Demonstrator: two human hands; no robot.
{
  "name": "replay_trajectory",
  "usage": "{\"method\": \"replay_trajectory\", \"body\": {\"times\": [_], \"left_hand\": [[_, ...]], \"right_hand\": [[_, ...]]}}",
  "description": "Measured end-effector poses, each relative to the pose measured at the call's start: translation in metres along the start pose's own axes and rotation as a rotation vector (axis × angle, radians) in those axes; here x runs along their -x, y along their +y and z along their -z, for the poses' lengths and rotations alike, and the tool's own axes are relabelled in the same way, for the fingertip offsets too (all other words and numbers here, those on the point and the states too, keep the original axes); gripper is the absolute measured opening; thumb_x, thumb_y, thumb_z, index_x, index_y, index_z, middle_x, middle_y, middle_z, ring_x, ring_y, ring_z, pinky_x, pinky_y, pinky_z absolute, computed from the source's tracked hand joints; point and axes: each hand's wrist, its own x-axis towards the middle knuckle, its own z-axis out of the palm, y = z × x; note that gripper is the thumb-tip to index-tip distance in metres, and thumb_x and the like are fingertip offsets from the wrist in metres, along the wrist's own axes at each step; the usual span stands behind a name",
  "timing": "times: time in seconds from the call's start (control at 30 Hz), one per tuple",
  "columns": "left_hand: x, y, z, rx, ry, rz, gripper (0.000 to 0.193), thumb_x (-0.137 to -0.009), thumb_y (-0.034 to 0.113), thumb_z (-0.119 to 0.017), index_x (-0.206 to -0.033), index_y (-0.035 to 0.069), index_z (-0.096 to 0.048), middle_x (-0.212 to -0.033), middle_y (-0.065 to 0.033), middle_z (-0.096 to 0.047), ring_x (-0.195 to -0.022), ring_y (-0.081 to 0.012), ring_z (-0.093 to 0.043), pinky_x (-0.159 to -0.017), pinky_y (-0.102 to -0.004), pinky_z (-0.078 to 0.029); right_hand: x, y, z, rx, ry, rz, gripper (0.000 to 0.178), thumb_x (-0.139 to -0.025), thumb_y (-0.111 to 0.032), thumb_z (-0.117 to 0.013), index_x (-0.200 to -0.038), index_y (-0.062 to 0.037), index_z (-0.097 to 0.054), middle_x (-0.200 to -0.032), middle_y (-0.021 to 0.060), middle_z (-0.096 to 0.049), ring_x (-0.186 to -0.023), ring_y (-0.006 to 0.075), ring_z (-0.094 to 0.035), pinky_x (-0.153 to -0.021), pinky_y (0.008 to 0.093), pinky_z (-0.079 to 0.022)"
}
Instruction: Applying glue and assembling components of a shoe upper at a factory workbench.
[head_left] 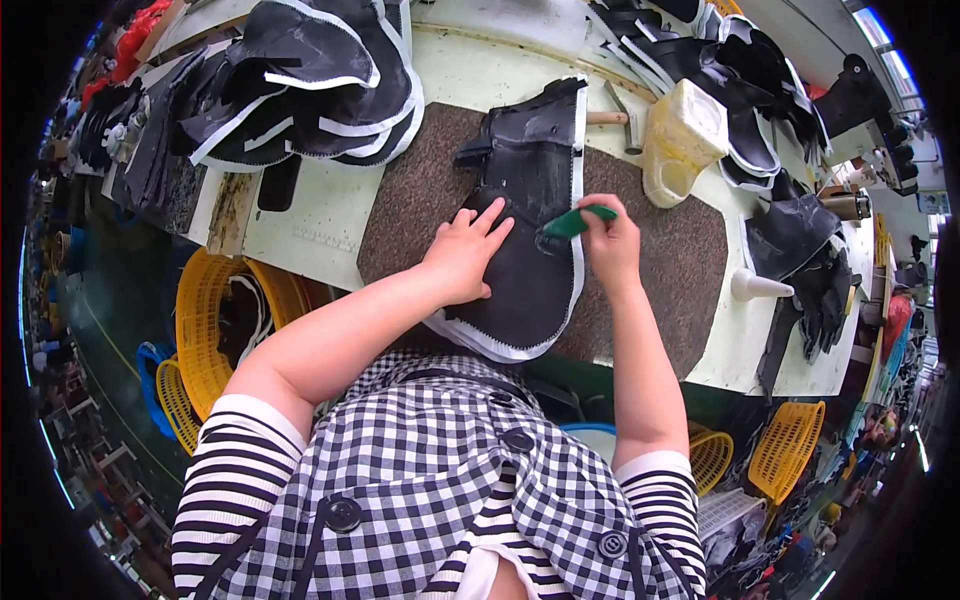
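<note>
A black boot upper piece with a white edge strip lies on a brown speckled mat in front of me. My left hand rests on its left side, fingers spread and holding it flat. In my right hand is a green-handled brush, gripped between thumb and fingers. The brush's dark tip touches the middle of the piece, near the right edge strip, where a wet-looking smear shows. At its far end the piece has a folded black part.
A hammer and a yellowed plastic container stand beyond my right hand. Stacked black pieces lie at the far left, near a phone. A white cone and black gloves are at the right. Yellow baskets stand below the table.
</note>
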Motion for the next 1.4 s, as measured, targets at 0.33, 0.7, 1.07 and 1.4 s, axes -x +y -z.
{"method": "replay_trajectory", "body": {"times": [0.33, 0.7, 1.07, 1.4], "left_hand": [[-0.002, -0.005, 0.0, 0.039, -0.055, 0.042, 0.091, -0.069, 0.033, -0.079, -0.147, 0.015, -0.036, -0.157, -0.0087, -0.019, -0.128, -0.0343, -0.039, -0.099, -0.05, -0.043], [-0.004, -0.034, -0.01, 0.138, 0.005, -0.172, 0.082, -0.069, 0.025, -0.081, -0.142, 0.015, -0.045, -0.156, -0.0123, -0.021, -0.123, -0.038, -0.042, -0.104, -0.0458, -0.04], [-0.002, -0.029, -0.017, 0.18, 0.071, -0.122, 0.078, -0.068, 0.021, -0.082, -0.139, 0.015, -0.049, -0.155, -0.0084, -0.023, -0.119, -0.0356, -0.044, -0.105, -0.043, -0.041], [-0.002, -0.025, -0.018, 0.137, 0.044, -0.119, 0.078, -0.07, 0.023, -0.081, -0.14, 0.014, -0.047, -0.156, -0.0096, -0.022, -0.124, -0.0348, -0.042, -0.1, -0.0475, -0.042]], "right_hand": [[0.158, -0.009, -0.03, -0.095, 0.177, -0.186, 0.013, -0.087, 0.002, -0.06, -0.097, -0.0035, -0.063, -0.093, 0.0125, -0.068, -0.08, 0.0208, -0.068, -0.071, 0.0278, -0.051], [0.102, -0.036, -0.034, 0.121, -0.461, 0.213, 0.035, -0.069, 0.012, -0.056, -0.095, -0.0085, -0.066, -0.094, 0.0074, -0.069, -0.091, 0.028, -0.066, -0.08, 0.0373, -0.054], [0.112, -0.026, -0.003, 0.253, -0.189, 0.084, 0.016, -0.085, 0.008, -0.058, -0.097, -0.0029, -0.062, -0.094, 0.0135, -0.068, -0.088, 0.0246, -0.068, -0.079, 0.0328, -0.053], [0.121, 0.001, -0.016, 0.416, 0.209, 0.392, 0.024, -0.083, 0.005, -0.061, -0.103, -0.0064, -0.057, -0.088, 0.0141, -0.064, -0.076, 0.0333, -0.064, -0.065, 0.038, -0.053]]}}
